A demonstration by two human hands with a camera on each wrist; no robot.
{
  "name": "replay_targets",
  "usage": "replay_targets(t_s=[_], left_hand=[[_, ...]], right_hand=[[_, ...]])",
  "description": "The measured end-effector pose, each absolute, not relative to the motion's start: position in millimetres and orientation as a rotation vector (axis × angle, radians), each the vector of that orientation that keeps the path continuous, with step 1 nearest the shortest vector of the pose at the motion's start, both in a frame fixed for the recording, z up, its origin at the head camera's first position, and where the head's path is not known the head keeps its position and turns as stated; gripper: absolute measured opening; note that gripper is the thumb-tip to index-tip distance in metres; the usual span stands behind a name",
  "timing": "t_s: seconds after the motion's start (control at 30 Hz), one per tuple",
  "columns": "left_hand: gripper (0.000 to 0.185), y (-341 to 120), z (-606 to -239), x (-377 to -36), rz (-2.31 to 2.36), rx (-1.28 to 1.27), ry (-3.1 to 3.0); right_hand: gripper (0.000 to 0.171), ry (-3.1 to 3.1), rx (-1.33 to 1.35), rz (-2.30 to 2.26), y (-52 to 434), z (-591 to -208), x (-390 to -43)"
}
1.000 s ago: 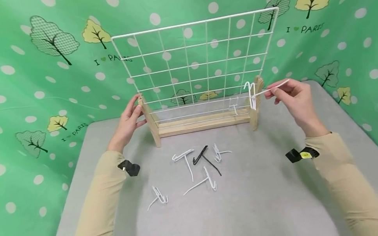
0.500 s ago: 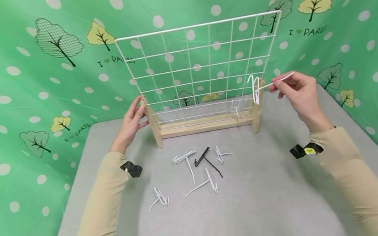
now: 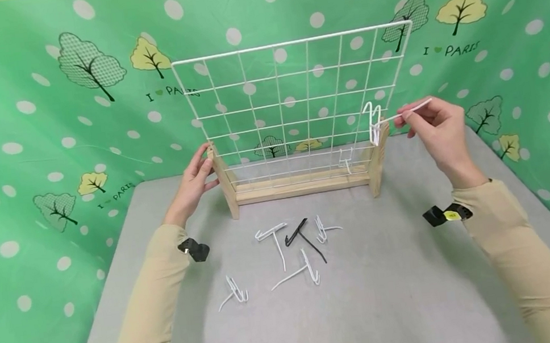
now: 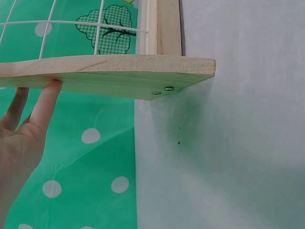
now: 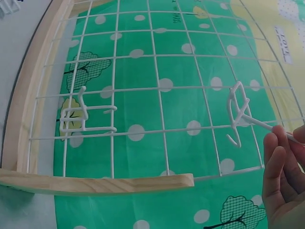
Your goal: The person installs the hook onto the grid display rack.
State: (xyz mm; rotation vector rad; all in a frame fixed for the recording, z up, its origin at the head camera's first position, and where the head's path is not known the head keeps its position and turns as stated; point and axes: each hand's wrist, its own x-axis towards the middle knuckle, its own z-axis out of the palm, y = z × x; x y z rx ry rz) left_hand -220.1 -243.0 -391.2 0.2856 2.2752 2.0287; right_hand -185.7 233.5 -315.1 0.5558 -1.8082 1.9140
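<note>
**Hooking onto the grid**

My right hand (image 3: 434, 123) pinches a white hook (image 3: 377, 122) against the grid (image 3: 297, 100) near its right edge. My left hand (image 3: 194, 181), fingers straight, braces the left post (image 3: 221, 178). I should seat both prongs squarely over one wire.

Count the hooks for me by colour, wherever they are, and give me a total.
White hooks: 6, made up of 4 loose on the table, 1 hung on the wire grid, and 1 held in the right hand.
Black hooks: 1, on the table.
Total: 7 hooks.
</note>
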Motion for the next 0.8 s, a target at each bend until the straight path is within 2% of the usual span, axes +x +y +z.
replay_targets(t_s=[0.8], left_hand=[[0.053,-242.5,-392.2,-220.4,2.038,0.270,2.288]], right_hand=[[0.011,-1.799,0.499,1.799,239.3,-283.2,-192.2]])
